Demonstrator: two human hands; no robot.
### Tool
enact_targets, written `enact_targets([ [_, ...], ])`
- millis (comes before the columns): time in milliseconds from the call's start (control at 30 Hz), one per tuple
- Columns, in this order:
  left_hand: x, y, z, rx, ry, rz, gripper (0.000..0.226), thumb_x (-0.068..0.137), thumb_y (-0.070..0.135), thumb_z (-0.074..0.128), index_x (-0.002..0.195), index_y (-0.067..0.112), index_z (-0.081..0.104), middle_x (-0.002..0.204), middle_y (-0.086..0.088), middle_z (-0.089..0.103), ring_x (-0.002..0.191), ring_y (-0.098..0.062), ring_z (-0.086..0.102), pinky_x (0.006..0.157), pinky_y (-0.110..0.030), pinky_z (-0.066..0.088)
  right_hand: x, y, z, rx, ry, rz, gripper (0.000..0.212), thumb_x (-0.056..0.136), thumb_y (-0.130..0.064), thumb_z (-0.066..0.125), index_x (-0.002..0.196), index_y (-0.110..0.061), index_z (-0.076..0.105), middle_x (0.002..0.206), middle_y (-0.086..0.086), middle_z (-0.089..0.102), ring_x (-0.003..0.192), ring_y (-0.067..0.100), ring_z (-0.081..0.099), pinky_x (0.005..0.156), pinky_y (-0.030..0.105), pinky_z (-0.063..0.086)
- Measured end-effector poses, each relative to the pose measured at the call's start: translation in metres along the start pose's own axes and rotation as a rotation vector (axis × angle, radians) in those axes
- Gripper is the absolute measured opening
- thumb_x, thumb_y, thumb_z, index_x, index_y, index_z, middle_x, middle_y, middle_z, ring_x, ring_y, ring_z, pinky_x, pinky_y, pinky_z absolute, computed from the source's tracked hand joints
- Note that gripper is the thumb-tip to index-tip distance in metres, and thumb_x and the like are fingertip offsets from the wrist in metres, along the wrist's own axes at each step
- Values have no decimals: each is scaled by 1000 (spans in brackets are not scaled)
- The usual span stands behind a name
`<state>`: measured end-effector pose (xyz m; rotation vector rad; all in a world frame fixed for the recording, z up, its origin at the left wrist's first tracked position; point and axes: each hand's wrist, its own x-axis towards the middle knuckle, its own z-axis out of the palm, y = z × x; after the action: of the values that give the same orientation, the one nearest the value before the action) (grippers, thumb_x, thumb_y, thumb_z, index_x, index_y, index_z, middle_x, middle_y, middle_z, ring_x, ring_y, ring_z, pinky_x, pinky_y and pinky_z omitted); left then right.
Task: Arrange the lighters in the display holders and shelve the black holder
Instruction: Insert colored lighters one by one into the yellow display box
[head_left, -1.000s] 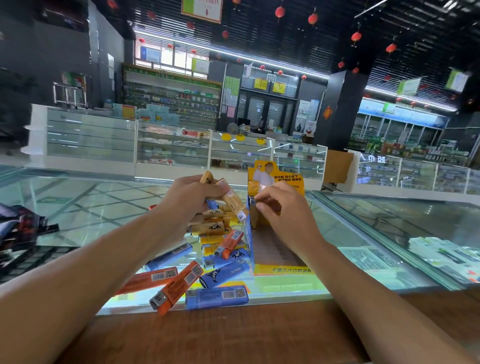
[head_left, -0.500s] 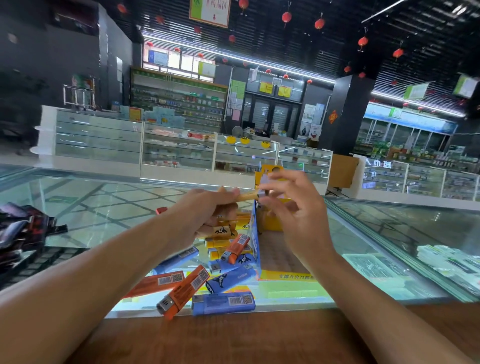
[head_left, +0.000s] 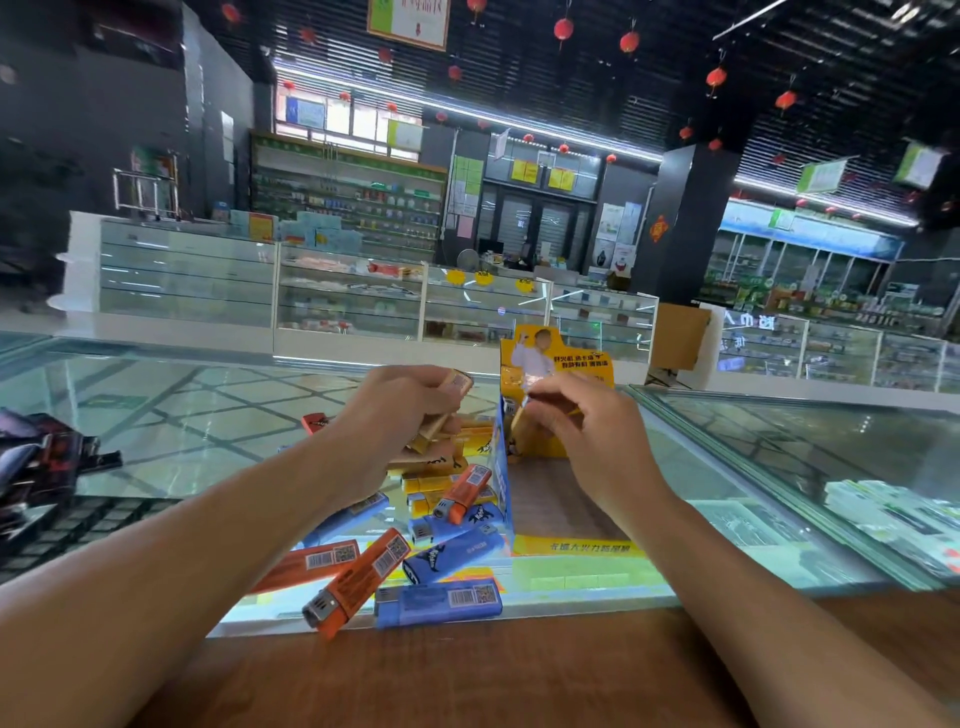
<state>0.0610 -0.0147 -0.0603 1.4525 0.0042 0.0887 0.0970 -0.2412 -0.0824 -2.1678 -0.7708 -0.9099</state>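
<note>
A yellow and blue cardboard display holder stands on the glass counter, its tray open towards me. My right hand pinches a tan lighter at the back left of that tray. My left hand grips several tan lighters above a loose pile of orange, blue and yellow lighters lying left of the holder. A black holder sits at the far left edge, partly cut off.
A wooden ledge runs along the counter's near edge. A dark keyboard lies at the left under the black holder. Glass showcases and stocked shelves fill the shop behind. Another glass counter extends to the right.
My right hand took a tan lighter from the left hand and lowered it into the back left of the yellow holder. The left hand dropped slightly, still gripping its lighters.
</note>
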Motion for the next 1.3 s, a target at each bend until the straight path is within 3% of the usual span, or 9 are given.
enact_targets([
  [200, -3, 0, -1, -7, -18, 39, 12, 94, 9, 73, 105, 14, 76, 92, -13, 78, 79, -23, 73, 72, -39, 64, 2, -2, 7, -100, -15, 13, 13, 95, -24, 76, 107, -21, 76, 100, -11, 66, 95, 7, 60, 86, 33, 51],
  [367, 0, 2, -4, 75, 22, 128, 11, 86, 11, 82, 78, 20, 82, 93, -14, 79, 87, -25, 74, 88, -38, 60, 1, -5, 7, -131, -9, 9, 11, 91, -21, 80, 102, -19, 77, 97, -13, 67, 92, 5, 58, 84, 30, 50],
  [500, 0, 2, -3, -15, -18, 117, 9, 89, 5, 78, 97, 3, 76, 92, -20, 77, 76, -22, 69, 74, -28, 63, -1, -5, 9, -124, -33, -51, 14, 91, -21, 80, 106, -20, 80, 97, -15, 66, 88, 4, 59, 78, 28, 52],
  [633, -2, 3, -2, -105, -43, 118, 14, 92, 6, 75, 106, 5, 74, 84, -16, 75, 76, -23, 69, 79, -31, 65, -3, -10, 6, -234, 4, -100, 28, 96, -28, 76, 123, -28, 72, 114, -14, 60, 95, 4, 59, 75, 28, 56],
  [733, -1, 4, -3, -153, -36, 105, 13, 92, 4, 74, 105, 4, 72, 89, -19, 76, 79, -24, 74, 76, -28, 64, -6, -24, 4, -60, -23, -141, 47, 92, -31, 81, 135, -27, 63, 113, -15, 60, 89, 6, 60, 77, 18, 52],
  [933, -3, 7, -1, -131, -124, 49, 19, 97, 16, 70, 102, -1, 76, 85, -16, 73, 70, -18, 68, 69, -26, 62, -2, -33, 1, 101, 124, -250, 18, 97, -18, 74, 113, -10, 75, 103, -3, 68, 91, 11, 66, 77, 25, 54],
  [1067, -1, 1, -1, 507, -60, 280, 30, 105, 42, 55, 99, 21, 75, 90, -3, 77, 74, -16, 67, 73, -41, 60, 0, -31, -6, 370, 143, 25, 16, 104, -18, 65, 118, -15, 72, 97, -2, 71, 87, 19, 70, 64, 30, 58],
  [1200, -10, 5, -7, 1413, 37, 549, 41, 100, 60, 41, 99, 31, 69, 95, 9, 71, 89, -17, 67, 78, -37, 55, 0, -8, -17, 199, 132, 63, 23, 106, -22, 63, 127, -22, 72, 96, -15, 68, 77, 12, 65, 66, 30, 55],
  [1300, -20, 20, -12, 1611, -4, 576, 35, 99, 50, 41, 92, 25, 65, 87, 5, 66, 80, -18, 63, 70, -35, 47, -2, 0, -16, 70, 19, 34, 21, 103, -25, 66, 122, -23, 73, 105, -18, 71, 90, 7, 66, 77, 37, 56],
])
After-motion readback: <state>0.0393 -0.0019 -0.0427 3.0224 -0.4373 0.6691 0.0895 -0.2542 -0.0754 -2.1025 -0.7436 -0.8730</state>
